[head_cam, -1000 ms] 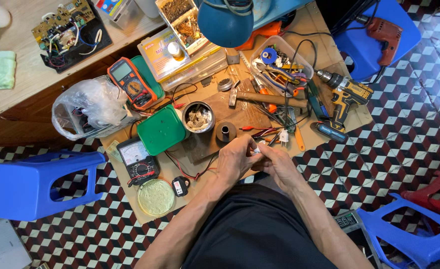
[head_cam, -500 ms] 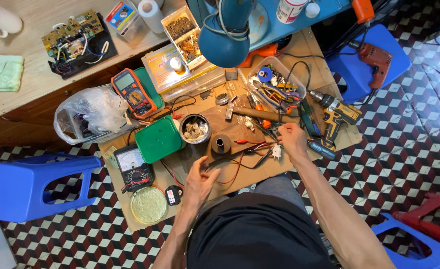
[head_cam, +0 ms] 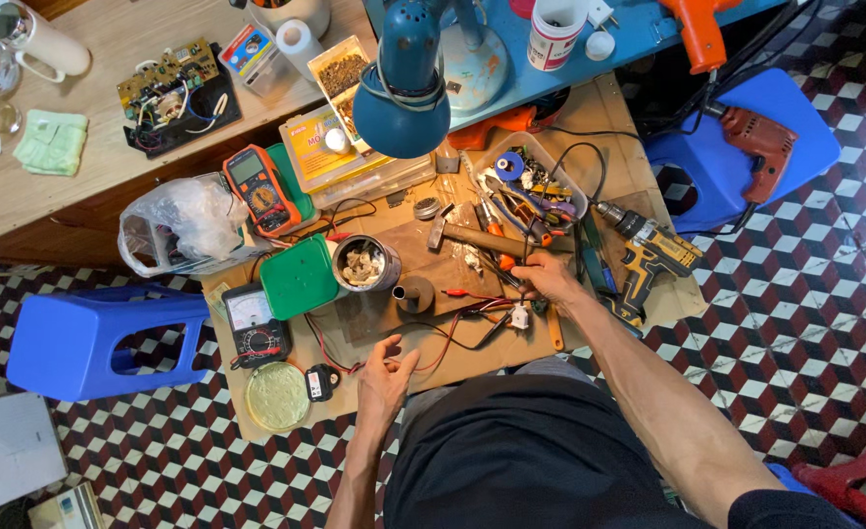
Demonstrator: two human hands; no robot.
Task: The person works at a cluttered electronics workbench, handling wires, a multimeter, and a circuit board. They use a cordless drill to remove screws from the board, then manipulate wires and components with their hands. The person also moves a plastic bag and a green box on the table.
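Right hand pinches what appears to be a thin tool beside the hammer. Left hand, fingers loosely curled, holds nothing. Grip firmly; avoid snagging wires.

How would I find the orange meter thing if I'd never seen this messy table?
Start at the big blue lamp at the top. Go left and down to the green box; the orange meter lies just above it, beside a plastic bag. It alone has an orange case, a grey screen and a round dial.
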